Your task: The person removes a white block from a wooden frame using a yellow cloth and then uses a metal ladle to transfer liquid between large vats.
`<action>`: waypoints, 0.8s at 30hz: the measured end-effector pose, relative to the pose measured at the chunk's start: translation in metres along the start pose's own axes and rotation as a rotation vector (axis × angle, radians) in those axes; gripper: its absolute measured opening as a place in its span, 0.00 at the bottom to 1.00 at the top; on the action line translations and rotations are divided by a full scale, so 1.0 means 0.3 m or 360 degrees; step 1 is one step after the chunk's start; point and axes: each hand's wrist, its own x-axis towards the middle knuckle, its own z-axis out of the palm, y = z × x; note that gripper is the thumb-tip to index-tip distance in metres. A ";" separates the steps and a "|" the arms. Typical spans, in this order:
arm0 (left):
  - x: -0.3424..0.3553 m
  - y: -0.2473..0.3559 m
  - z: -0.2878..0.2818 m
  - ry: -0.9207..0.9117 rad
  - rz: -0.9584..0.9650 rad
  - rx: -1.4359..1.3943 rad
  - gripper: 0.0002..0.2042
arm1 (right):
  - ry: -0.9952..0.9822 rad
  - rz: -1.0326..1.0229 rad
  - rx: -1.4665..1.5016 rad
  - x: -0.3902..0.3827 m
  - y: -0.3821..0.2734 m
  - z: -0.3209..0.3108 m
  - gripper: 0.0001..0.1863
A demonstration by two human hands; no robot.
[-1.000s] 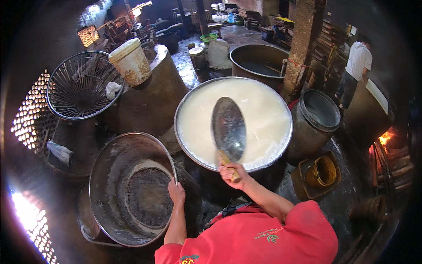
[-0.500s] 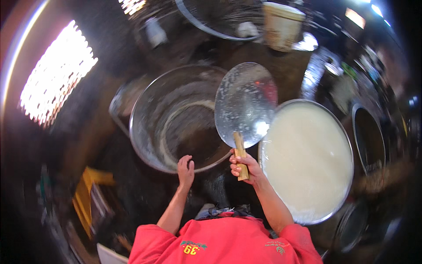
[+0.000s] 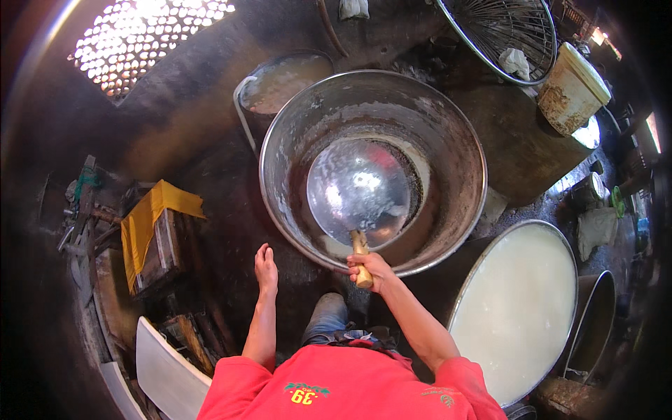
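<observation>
My right hand [image 3: 371, 274] is closed round the short wooden handle of a large round metal scoop [image 3: 358, 189]. The shiny, shallow bowl of the scoop is over the mouth of a big metal pot [image 3: 458, 140] and hides part of its inside. Whether the scoop touches the pot bottom I cannot tell. Pale residue coats the pot's inner wall. My left hand [image 3: 266, 269] is open, holding nothing, with its fingers stretched out just outside the pot's near left rim. A wide vat of milky white liquid [image 3: 518, 301] stands at the right, beside my right arm.
Behind the pot at left is a bucket of cloudy liquid [image 3: 287, 80] with a curved handle. A yellow cloth [image 3: 157, 217] drapes a box at left. A stained white bucket [image 3: 574, 91] and a wire-ribbed round frame [image 3: 490, 28] are far right. White panels lie lower left.
The scoop has moved from between the pot and vat to over the pot. My left hand has moved away from the rim. The whole view has turned left.
</observation>
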 end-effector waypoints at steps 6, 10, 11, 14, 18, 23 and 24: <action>0.404 0.027 0.149 0.0105 0.0019 0.0262 0.23 | 0.0118 0.0466 0.0269 0.522 0.033 -0.092 0.06; 0.541 -0.086 0.210 -0.0016 0.0203 0.0535 0.23 | 0.0526 0.0550 0.0160 0.765 0.022 -0.356 0.04; 0.532 0.022 0.264 -0.0087 0.0101 0.0329 0.22 | 0.0526 0.0451 0.0246 0.879 0.087 -0.738 0.03; 0.539 -0.008 0.243 -0.0017 0.0105 0.0389 0.22 | 0.1398 0.0183 -0.0627 0.839 -0.285 -0.607 0.19; 0.553 0.032 0.234 -0.0060 0.0021 0.0395 0.22 | 0.2247 0.0027 -0.2258 0.862 -0.605 -0.803 0.33; 0.571 0.087 0.249 -0.0052 -0.0038 0.0330 0.21 | 0.2130 0.0149 -0.2179 0.875 -0.802 -0.749 0.38; 0.574 0.108 0.252 -0.0049 -0.0050 0.0323 0.21 | 0.2016 0.0095 -0.2491 0.902 -0.759 -0.781 0.36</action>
